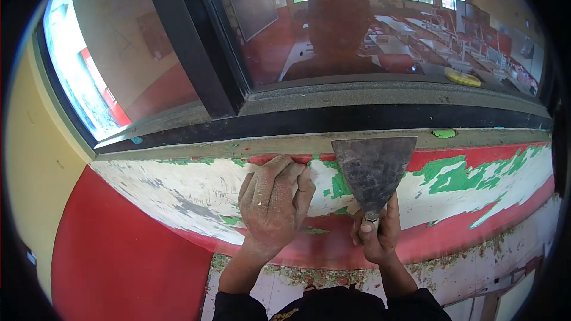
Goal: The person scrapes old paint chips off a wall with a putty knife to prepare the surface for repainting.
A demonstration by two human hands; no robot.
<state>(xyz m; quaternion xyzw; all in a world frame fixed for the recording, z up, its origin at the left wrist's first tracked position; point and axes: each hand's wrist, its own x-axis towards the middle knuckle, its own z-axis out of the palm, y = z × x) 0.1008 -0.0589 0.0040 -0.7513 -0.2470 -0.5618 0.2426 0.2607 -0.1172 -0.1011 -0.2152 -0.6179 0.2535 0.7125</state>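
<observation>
Right hand [376, 233] at 5 o'clock, fist clamped on handle of wide metal scraper [373, 169]; blade fans upward toward 12, top edge against ledge under window sill [380, 141]. Left hand [275, 201] just left of centre, flat, palm down on wall band [178, 190], fingers together, tips reaching 12 toward red strip; holds nothing. Hands near, not touching. Wall band shows white patches with green and red paint remnants. Paint flakes [297, 274] litter floor at 6. Window glass [357, 24] above at 12.
</observation>
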